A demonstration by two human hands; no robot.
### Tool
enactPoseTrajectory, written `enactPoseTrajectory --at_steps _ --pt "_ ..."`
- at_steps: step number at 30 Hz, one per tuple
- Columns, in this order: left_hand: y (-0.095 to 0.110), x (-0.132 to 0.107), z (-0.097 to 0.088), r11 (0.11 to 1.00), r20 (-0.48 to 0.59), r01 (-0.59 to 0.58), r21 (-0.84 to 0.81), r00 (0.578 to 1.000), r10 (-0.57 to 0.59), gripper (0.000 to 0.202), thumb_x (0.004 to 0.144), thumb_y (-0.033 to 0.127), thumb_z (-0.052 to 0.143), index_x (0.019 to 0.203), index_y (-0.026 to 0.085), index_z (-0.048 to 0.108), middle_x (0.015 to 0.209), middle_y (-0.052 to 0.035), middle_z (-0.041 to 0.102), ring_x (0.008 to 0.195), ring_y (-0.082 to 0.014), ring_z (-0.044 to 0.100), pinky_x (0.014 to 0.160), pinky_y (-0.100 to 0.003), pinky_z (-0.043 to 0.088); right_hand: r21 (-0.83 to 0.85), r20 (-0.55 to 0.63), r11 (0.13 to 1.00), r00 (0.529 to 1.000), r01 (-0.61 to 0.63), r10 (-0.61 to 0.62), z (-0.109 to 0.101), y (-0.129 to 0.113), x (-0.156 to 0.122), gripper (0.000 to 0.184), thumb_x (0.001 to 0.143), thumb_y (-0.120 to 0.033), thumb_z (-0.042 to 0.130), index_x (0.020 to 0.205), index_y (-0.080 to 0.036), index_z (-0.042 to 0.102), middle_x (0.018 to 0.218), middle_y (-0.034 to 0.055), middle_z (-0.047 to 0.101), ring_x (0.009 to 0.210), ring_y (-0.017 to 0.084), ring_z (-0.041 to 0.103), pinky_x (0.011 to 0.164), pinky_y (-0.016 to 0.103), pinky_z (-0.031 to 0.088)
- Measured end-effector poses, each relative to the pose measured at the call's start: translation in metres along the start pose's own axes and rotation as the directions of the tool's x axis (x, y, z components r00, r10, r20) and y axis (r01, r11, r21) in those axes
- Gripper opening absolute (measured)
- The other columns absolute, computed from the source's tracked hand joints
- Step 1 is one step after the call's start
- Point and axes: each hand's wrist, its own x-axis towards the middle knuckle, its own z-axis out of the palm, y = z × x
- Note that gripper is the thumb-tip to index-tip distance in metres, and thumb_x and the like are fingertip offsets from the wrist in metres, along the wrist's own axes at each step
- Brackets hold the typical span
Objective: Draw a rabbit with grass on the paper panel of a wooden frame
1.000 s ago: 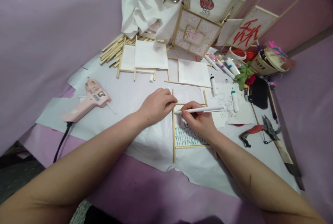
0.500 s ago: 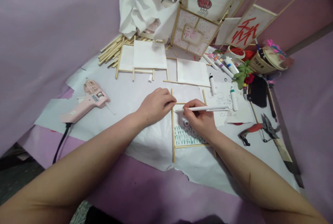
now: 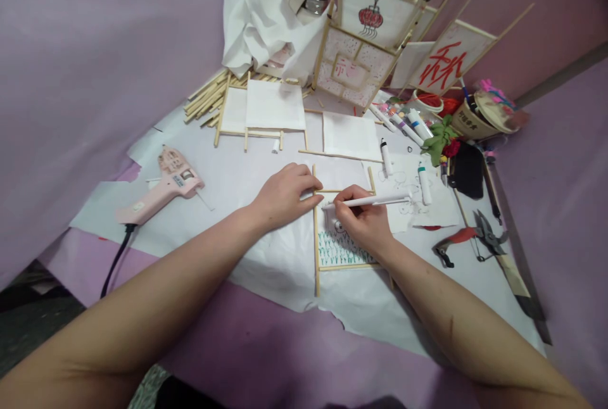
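My right hand (image 3: pixel 365 222) is closed around a slim white pen (image 3: pixel 375 200), its tip over the upper left of a white sheet. That sheet is set in a wooden stick frame (image 3: pixel 316 244) lying on the table. Green grass-like strokes (image 3: pixel 344 249) fill the lower part of the drawing, and a dark round outline (image 3: pixel 339 227) shows beside my fingers. The rest of the drawing is hidden under my right hand. With thumb and fingertips, my left hand (image 3: pixel 285 195) holds the frame at its upper left corner.
A pink glue gun (image 3: pixel 161 187) lies at left. Behind are framed white panels (image 3: pixel 275 105), a stick bundle (image 3: pixel 206 97) and a lantern-painted structure (image 3: pixel 373 16). Markers (image 3: pixel 424 184), a sketch sheet (image 3: pixel 441 206), red-handled pruning shears (image 3: pixel 458 238) and a paper tub (image 3: pixel 475 119) are at right.
The pen tip has shifted slightly right and down on the sheet. My left thumb has parted a little from the fingers. The whole view has tilted slightly.
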Motion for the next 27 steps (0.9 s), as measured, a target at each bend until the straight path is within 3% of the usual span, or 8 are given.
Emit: enactPoseTrajectory --at_steps 7,27 --pt "-0.0028 0.0004 0.0014 1.000 0.000 -0.025 0.004 1.000 0.025 0.019 0.097 0.029 0.057 0.100 0.020 0.074 0.095 -0.0062 0.065 0.094 -0.0237 0.057 0.086 -0.038 0.046 -0.001 0.005 1.000 1.000 -0.011 0.011 0.0004 -0.0004 0.0002 0.010 0.082 -0.022 0.059 0.073 -0.022 0.059 0.058 -0.0049 0.052 0.050 0.010 0.045 0.049 0.024 0.035" --pt "-0.0030 -0.0006 0.0025 1.000 -0.017 -0.027 -0.002 0.999 0.027 0.019 0.097 0.029 0.057 0.099 0.020 0.074 0.094 -0.0059 0.064 0.094 -0.0234 0.057 0.085 -0.038 0.046 -0.042 0.016 0.998 0.999 -0.049 0.050 0.0008 0.0006 0.0007 0.011 0.085 -0.025 0.060 0.074 -0.022 0.059 0.059 -0.0042 0.053 0.053 0.011 0.047 0.052 0.025 0.038"
